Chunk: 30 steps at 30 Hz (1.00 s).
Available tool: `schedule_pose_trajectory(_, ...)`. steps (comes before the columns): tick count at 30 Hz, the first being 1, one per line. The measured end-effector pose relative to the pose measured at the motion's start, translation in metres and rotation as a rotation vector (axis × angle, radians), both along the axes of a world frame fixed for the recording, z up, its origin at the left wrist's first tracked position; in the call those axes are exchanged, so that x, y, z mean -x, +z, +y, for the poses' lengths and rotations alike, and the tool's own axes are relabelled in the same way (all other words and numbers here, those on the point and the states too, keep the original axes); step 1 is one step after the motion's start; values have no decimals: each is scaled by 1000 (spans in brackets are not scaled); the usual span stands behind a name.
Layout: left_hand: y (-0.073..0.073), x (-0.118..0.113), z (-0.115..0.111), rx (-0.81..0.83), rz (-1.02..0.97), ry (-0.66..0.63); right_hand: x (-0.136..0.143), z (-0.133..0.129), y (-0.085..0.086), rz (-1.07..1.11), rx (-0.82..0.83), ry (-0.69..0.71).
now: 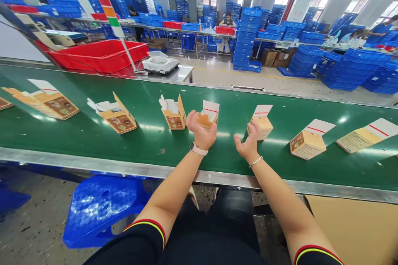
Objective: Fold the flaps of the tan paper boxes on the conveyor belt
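A green conveyor belt (pixel 93 132) with a smooth, slightly shiny surface and a metal edge carries a row of small cardboard cartons, tan with brown printed panels and white flaps marked by a red line. The left hand (pixel 200 128) reaches over the belt with fingers spread and slack, palm toward an open carton (pixel 209 116) just beyond it; the fingertips look to touch its near side, but nothing is gripped. What is inside that carton cannot be told. The right hand (pixel 250 143) is likewise loose and half-open, fingers curved, just beside a second carton (pixel 263 123) whose white flap stands up; whether it touches is unclear. Both forearms stretch straight out from the body, a pale watch on the left wrist and a thin bracelet on the right.

Left of the hands stand a third carton (pixel 173 114) and a fourth carton (pixel 116 116), both open-topped with white inserts showing. To the right lie two closed cartons (pixel 307 143) on their sides. Behind the belt sits a shallow red plastic tray (pixel 99 56) and a white scale (pixel 160 63) on a steel table. A blue plastic stool (pixel 99 207) stands on the floor below
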<state>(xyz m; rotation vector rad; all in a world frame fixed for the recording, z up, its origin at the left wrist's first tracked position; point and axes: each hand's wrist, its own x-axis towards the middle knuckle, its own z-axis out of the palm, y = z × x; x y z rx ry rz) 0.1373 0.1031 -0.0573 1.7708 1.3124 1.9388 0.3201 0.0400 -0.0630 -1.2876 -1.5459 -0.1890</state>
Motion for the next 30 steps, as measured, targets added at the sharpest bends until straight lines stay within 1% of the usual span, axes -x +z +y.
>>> schedule_pose_trajectory(1,-1,10,5,64,-20,-4,11,4,-2,-32,46,87)
schedule_pose_trajectory(2,-2,17,10,137,-23,-59,21,11,-3,-54,92,164)
schedule_pose_trajectory(4,-2,21,17,244,24,-237,36,28,-7,-63,165,282)
schedule_pose_trajectory(5,-2,21,18,263,73,-310,40,37,-9,-48,187,319)
schedule_pose_trajectory(6,-2,18,19,262,135,-354,42,45,-10,-22,201,341)
schedule_pose_trajectory(7,-2,15,19,248,205,-371,42,52,-11,8,209,349)
schedule_pose_trajectory(9,-1,8,18,210,339,-377,36,62,-12,59,216,334)
schedule_pose_trajectory(11,1,2,18,173,430,-413,28,66,-10,73,210,318)
schedule_pose_trajectory(13,2,-3,19,137,442,-440,21,65,-6,68,185,322)
schedule_pose_trajectory(16,4,-8,19,128,428,-414,15,61,0,67,147,364)
schedule_pose_trajectory(18,6,-9,18,142,471,-420,14,59,2,68,128,406)
schedule_pose_trajectory(20,7,-10,16,150,532,-457,13,57,3,65,106,435)
schedule_pose_trajectory(23,13,-15,13,174,590,-487,8,55,4,93,119,439)
schedule_pose_trajectory(27,26,-27,8,272,658,-433,6,50,5,285,190,344)
schedule_pose_trajectory(30,37,-34,6,327,715,-413,11,44,6,394,162,241)
